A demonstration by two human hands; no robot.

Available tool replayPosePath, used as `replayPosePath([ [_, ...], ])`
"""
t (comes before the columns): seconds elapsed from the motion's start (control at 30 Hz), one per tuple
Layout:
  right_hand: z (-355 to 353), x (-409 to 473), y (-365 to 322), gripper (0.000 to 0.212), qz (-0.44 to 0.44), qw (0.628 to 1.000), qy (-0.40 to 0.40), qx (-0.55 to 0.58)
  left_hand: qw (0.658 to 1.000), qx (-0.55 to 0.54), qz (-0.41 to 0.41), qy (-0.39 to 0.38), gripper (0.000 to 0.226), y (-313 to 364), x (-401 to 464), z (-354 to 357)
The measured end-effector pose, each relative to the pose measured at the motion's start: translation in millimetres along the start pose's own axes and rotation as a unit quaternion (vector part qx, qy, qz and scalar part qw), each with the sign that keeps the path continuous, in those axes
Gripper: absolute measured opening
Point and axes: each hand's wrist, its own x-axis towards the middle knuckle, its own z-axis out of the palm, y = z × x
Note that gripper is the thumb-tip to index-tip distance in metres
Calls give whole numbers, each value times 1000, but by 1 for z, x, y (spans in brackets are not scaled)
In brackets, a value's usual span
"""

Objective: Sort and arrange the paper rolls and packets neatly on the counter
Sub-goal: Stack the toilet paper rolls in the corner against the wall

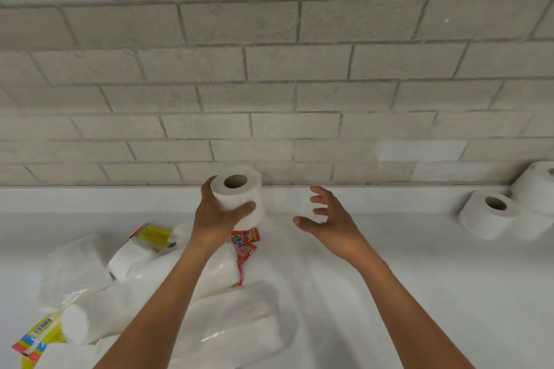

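A paper roll (236,195) stands on end at the back of the white bench (389,263), the left hand (215,216) wrapped around its side. The right hand (326,219) hovers spread and empty. Light and soft, it likely suits a gentle side grip.

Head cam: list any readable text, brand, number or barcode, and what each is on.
No text reads clearly in this view.
Red packet under the left hand: print and a round logo, too blurred to read.
Yellow wrapper on the packs at left: print, too blurred.
Yellow label at lower left: a barcode, digits too small.
Held paper roll, rolls at right, right hand: no text.
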Motion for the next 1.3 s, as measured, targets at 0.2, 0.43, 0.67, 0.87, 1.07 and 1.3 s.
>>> replayPosePath([
  [0.2, -48, -20, 14, 99, -11, 998, -63, 2, 985, -64, 50, -153, 87, 36, -47, 62],
  [0.43, -133, -58, 36, 93, -42, 997, -68, 20, 955, -39, 95, -278, 86, 76, -94, 142],
  [0.67, -213, -90, 78, 83, -25, 998, -50, 40, 926, -36, 97, -362, 85, 107, -134, 216],
  [0.87, -264, -99, 121, 84, -9, 998, 16, 63, 923, -43, 68, -376, 89, 117, -153, 269],
  [1.07, -313, -80, 157, 79, 11, 987, 131, 91, 943, -25, 43, -328, 75, 116, -159, 298],
  [1.3, -358, -29, 194, 91, 39, 952, 300, 49, 954, 12, 1, -300, 65, 94, -156, 298],
])
